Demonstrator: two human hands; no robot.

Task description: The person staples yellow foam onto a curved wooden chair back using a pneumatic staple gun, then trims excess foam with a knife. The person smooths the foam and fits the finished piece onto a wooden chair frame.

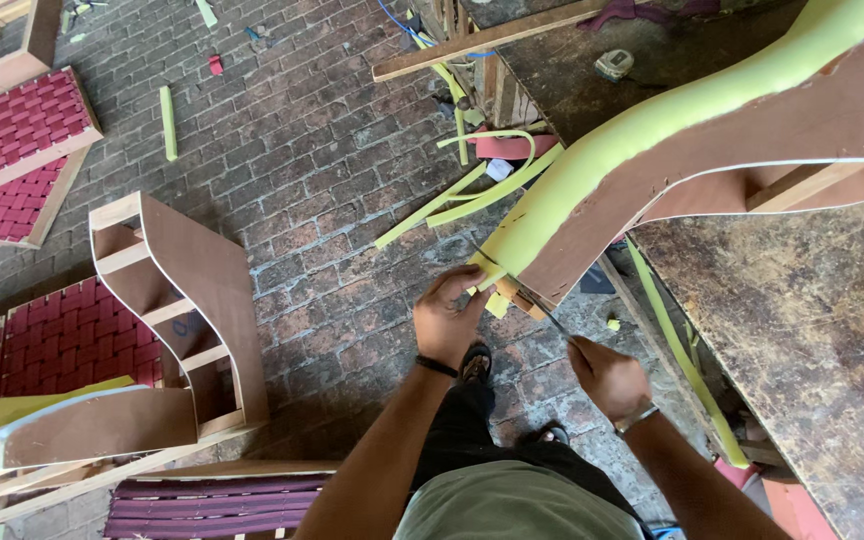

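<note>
From my head camera, my left hand (449, 315) pinches the loose end of the yellow-green foam strip (652, 130), just above my hands on the curved wooden frame (752, 140) that overhangs the counter (812, 340). The foam looks soft and light, best held by its edge; the frame looks stiff and heavy. My right hand (607, 375) is closed around a thin blade (552, 322), its handle hidden in my fist.

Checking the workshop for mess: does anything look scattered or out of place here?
Yes. Yellow-green foam strips lie strewn over the brick floor, and one dangles off the workbench, beside the foam-covered wooden frame both hands are working on.
</note>
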